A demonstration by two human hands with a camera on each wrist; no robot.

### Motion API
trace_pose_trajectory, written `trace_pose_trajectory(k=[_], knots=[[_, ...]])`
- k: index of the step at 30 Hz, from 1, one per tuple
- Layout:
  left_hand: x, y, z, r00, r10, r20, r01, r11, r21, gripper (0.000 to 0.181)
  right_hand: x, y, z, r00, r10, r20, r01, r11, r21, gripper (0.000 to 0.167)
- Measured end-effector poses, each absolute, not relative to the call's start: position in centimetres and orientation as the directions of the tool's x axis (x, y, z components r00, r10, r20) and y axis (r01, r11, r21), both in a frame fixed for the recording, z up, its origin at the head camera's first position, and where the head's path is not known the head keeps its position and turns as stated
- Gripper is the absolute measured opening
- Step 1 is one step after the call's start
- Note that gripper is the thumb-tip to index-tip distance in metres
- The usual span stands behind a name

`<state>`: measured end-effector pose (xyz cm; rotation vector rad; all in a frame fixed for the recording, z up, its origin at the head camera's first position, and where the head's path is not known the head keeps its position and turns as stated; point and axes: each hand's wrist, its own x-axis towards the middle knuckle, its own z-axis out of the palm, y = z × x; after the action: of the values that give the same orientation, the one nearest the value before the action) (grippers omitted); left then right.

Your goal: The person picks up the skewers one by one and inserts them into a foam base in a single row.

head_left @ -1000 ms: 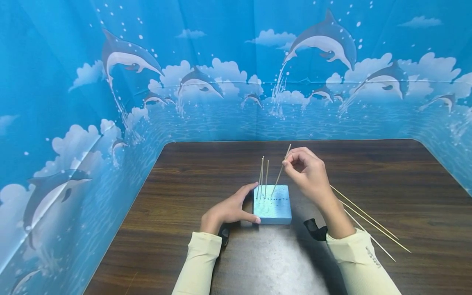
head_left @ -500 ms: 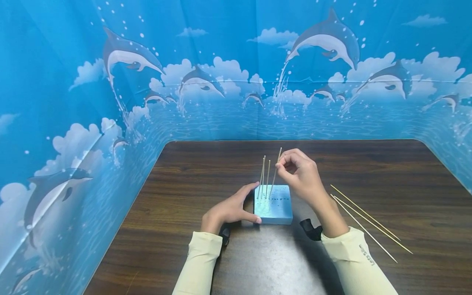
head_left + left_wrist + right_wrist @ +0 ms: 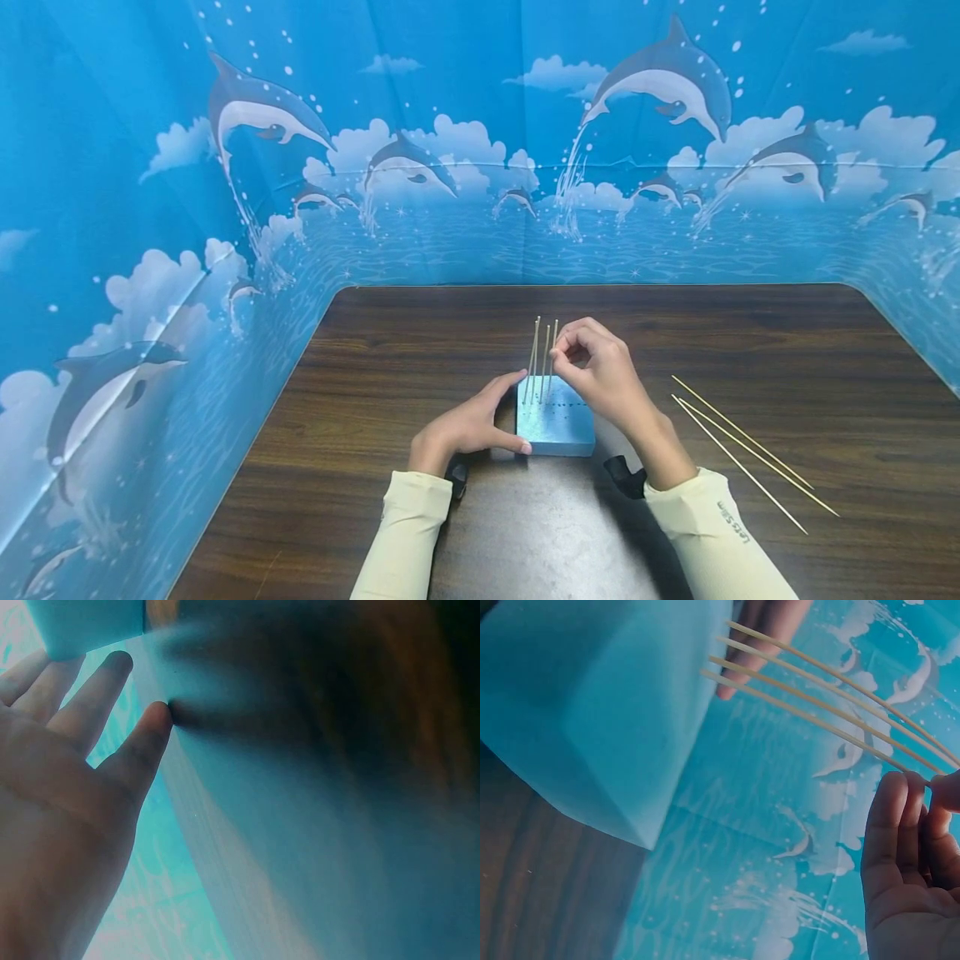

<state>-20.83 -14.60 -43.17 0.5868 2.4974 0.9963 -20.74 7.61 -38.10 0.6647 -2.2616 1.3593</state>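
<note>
A light blue block [image 3: 557,429] rests on the table, with thin wooden sticks [image 3: 533,358] standing in its top at the left part. My left hand [image 3: 474,422] lies at the block's left side, fingers and thumb spread and touching its edges; the left wrist view shows that hand [image 3: 75,772] with straight fingers by the block's corner [image 3: 94,626]. My right hand [image 3: 603,371] pinches the upper part of the rightmost stick between thumb and fingers. In the right wrist view several sticks [image 3: 817,709] rise from the block [image 3: 622,727], and the hand [image 3: 911,877] holds one.
Three loose sticks [image 3: 757,446] lie on the dark wooden table [image 3: 360,358] to the right of the block. Black straps [image 3: 624,477] show at both wrists. A blue curtain with dolphins [image 3: 450,242] hangs behind the table and along its left side.
The right hand has moved left and lower, and the stick it pinches has gone from slanted to nearly upright beside the others. The left hand has stayed at the block's left side.
</note>
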Motion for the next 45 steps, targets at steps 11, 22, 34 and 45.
trace_pose_trajectory(k=[11, 22, 34, 45], knots=[[-20.9, -14.5, -43.1, -0.835, 0.511, -0.202, 0.232, 0.661, 0.714, 0.108, -20.6, 7.5, -38.6, -0.789, -0.182, 0.586, -0.603, 0.409, -0.685, 0.013], [-20.7, -14.7, -43.2, -0.845, 0.492, -0.207, 0.217, 0.671, 0.709, 0.109, -19.6, 11.5, -39.6, -0.873, -0.129, 0.470, -0.457, 0.552, -0.697, 0.006], [-20.7, -14.7, -43.2, -0.837, 0.506, -0.206, 0.232, 0.670, 0.705, 0.109, -18.4, 20.4, -43.8, -0.946, 0.097, 0.310, -0.158, 0.697, -0.700, 0.023], [-20.6, -14.8, -43.1, -0.838, 0.504, -0.208, 0.231, 0.674, 0.701, 0.108, -17.9, 24.9, -45.8, -0.961, 0.211, 0.179, 0.030, 0.721, -0.692, 0.029]])
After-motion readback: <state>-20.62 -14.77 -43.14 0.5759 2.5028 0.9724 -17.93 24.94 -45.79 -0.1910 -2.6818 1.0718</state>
